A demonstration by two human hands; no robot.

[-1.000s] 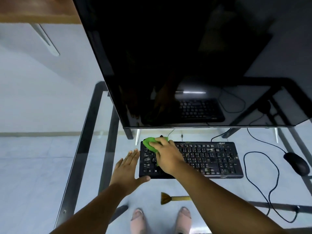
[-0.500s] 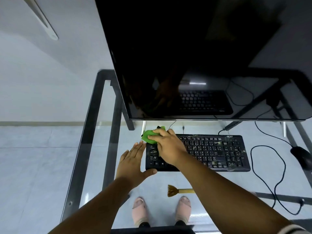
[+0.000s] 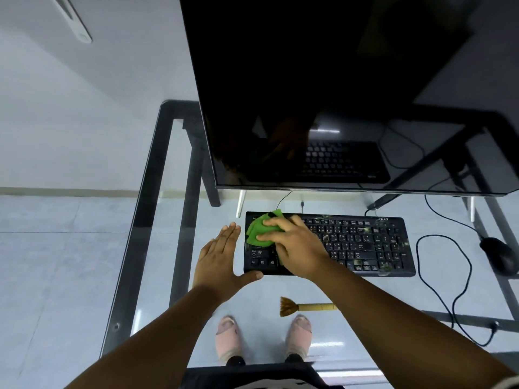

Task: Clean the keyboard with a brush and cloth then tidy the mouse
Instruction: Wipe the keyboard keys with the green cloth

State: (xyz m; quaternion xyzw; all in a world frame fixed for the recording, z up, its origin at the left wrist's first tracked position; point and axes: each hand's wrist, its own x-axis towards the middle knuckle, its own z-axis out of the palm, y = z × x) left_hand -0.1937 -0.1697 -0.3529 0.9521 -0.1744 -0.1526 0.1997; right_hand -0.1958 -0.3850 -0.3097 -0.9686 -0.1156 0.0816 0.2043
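Note:
A black keyboard [image 3: 365, 245] with dusty keys lies on the glass desk [image 3: 168, 220]. My right hand [image 3: 295, 248] presses a green cloth [image 3: 258, 231] onto the keyboard's left end, fingers curled over it. My left hand [image 3: 222, 256] lies flat on the glass against the keyboard's left edge, fingers straight, thumb at the front corner. A small brush [image 3: 303, 306] with a pale handle lies on the glass nearer to me, partly hidden by my right forearm. The black mouse [image 3: 500, 254] sits at the far right, its cable looping beside the keyboard.
A large dark monitor [image 3: 337, 94] stands right behind the keyboard and overhangs it. The desk's black frame runs along the left. The mouse cable [image 3: 438, 276] loops over the glass on the right. My feet show through the glass below.
My right hand has slid the green cloth down from the keyboard's top left corner onto the left keys. My left hand stays against the keyboard's edge. The view has shifted slightly.

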